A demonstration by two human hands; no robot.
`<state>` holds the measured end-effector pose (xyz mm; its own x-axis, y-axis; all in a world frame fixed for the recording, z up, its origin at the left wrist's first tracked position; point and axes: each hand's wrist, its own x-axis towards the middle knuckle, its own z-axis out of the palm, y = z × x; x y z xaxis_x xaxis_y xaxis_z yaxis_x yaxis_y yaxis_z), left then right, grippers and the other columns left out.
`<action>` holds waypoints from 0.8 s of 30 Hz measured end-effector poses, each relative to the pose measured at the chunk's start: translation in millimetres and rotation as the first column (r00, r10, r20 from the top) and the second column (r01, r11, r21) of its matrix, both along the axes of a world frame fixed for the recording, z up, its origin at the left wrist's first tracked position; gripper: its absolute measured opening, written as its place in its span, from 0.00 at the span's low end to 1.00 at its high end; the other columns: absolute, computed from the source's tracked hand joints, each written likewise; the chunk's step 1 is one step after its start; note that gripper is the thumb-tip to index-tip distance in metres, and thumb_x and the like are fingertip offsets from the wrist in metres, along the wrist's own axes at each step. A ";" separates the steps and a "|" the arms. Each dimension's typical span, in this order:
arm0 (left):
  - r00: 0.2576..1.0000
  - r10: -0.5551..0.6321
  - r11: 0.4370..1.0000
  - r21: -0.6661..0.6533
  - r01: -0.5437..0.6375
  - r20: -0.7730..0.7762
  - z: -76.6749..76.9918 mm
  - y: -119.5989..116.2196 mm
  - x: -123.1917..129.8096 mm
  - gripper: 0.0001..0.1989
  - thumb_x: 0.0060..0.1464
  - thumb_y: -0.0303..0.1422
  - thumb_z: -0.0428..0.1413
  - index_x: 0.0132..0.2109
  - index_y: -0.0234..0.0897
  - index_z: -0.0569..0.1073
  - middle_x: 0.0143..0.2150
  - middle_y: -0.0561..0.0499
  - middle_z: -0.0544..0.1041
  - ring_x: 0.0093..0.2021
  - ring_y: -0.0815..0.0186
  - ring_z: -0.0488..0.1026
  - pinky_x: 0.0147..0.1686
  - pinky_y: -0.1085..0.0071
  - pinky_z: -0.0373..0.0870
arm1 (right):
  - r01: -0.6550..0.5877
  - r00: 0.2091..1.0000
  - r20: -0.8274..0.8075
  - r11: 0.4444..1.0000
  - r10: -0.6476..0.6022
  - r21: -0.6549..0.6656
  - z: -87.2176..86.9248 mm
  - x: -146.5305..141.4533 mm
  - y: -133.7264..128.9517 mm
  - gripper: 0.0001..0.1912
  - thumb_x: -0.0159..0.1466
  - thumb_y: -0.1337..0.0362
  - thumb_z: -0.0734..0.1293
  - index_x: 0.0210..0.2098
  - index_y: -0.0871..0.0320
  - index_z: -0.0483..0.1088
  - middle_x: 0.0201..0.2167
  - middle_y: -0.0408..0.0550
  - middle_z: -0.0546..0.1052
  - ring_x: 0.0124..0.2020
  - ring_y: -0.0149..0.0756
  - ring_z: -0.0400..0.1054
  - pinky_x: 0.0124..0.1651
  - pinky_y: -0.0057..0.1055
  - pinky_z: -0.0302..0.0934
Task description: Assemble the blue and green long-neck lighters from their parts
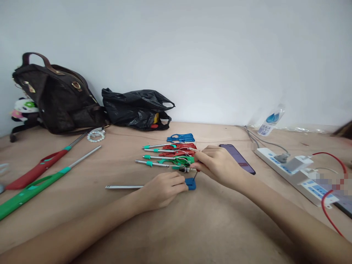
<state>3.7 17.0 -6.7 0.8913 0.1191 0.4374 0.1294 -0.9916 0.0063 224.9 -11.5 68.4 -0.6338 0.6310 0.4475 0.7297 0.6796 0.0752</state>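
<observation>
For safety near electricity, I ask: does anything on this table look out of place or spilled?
The clear bottle by the wall looks tilted, not upright, which seems odd so near the power strip. I can see no spill.

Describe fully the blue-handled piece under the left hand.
It lies flat on the table: a straight silver tube, metal-looking, pointing left, and a blue handle, seemingly plastic. The left hand covers where they meet and holds the handle. The right hand holds a screwdriver at the handle's end; whether its tip touches is unclear.
</observation>
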 end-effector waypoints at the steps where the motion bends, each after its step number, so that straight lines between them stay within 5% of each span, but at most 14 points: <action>1: 1.000 -0.001 1.000 0.001 0.001 -0.001 0.5 -0.2 0.0 0.13 0.59 0.19 0.42 0.44 0.34 0.69 0.38 0.47 0.74 0.39 0.61 0.69 0.38 0.68 0.68 | 0.025 0.998 0.049 1.000 -0.026 0.015 3.9 -0.7 -0.8 0.15 0.71 0.61 0.56 0.31 0.60 0.65 0.22 0.47 0.71 0.24 0.34 0.63 0.30 0.30 0.52; 5: 1.000 -0.001 1.000 0.010 0.001 0.009 1.8 -0.8 0.1 0.14 0.59 0.20 0.42 0.44 0.35 0.69 0.38 0.47 0.75 0.39 0.62 0.69 0.37 0.68 0.68 | 0.066 0.974 0.217 0.998 -0.060 -0.019 25.1 -5.6 -9.6 0.06 0.67 0.69 0.59 0.33 0.61 0.66 0.30 0.52 0.75 0.32 0.38 0.67 0.31 0.30 0.52; 8: 1.000 0.004 1.000 0.007 -0.004 0.008 1.3 -0.6 0.1 0.14 0.59 0.20 0.42 0.44 0.35 0.69 0.38 0.47 0.75 0.39 0.62 0.69 0.38 0.68 0.68 | 0.153 0.945 0.296 0.988 -0.138 -0.029 34.9 -8.5 -12.8 0.08 0.66 0.66 0.63 0.30 0.60 0.67 0.25 0.51 0.74 0.28 0.39 0.68 0.29 0.31 0.51; 11: 1.000 0.002 1.000 -0.002 -0.002 0.007 0.9 -0.5 0.0 0.14 0.60 0.20 0.42 0.44 0.35 0.69 0.38 0.46 0.75 0.39 0.62 0.69 0.38 0.68 0.68 | 0.219 0.922 0.330 0.976 -0.203 -0.011 35.0 -9.7 -12.7 0.14 0.67 0.59 0.62 0.28 0.60 0.67 0.22 0.52 0.73 0.26 0.41 0.68 0.27 0.32 0.51; 16: 1.000 0.003 1.000 0.001 -0.003 0.002 1.5 -1.0 -0.3 0.14 0.60 0.20 0.41 0.44 0.34 0.69 0.38 0.46 0.74 0.39 0.61 0.69 0.38 0.67 0.68 | 0.098 0.958 0.277 0.993 -0.075 -0.070 29.7 -9.0 -13.2 0.05 0.68 0.67 0.61 0.37 0.61 0.67 0.35 0.53 0.76 0.35 0.41 0.70 0.35 0.32 0.57; 21: 1.000 0.006 1.000 0.001 -0.006 -0.008 0.6 -0.9 -0.6 0.13 0.59 0.19 0.42 0.44 0.34 0.68 0.39 0.46 0.74 0.39 0.61 0.69 0.37 0.67 0.68 | 0.185 0.925 0.344 0.982 -0.163 -0.031 29.2 -10.9 -7.9 0.14 0.66 0.57 0.65 0.31 0.61 0.68 0.22 0.51 0.74 0.25 0.40 0.68 0.31 0.33 0.55; 24: 1.000 0.010 1.000 -0.005 -0.010 -0.014 0.1 -0.9 -0.6 0.13 0.59 0.19 0.42 0.44 0.34 0.68 0.39 0.46 0.75 0.39 0.61 0.69 0.38 0.67 0.68 | 0.140 0.935 0.330 0.990 -0.130 -0.006 27.8 -9.1 -7.0 0.12 0.66 0.59 0.64 0.33 0.62 0.69 0.29 0.55 0.75 0.32 0.43 0.69 0.35 0.34 0.57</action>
<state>3.1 16.1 -6.5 0.8960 0.1302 0.4245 0.1394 -0.9902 0.0095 215.8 -18.5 96.2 -0.6502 0.7304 0.2092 0.7527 0.5818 0.3080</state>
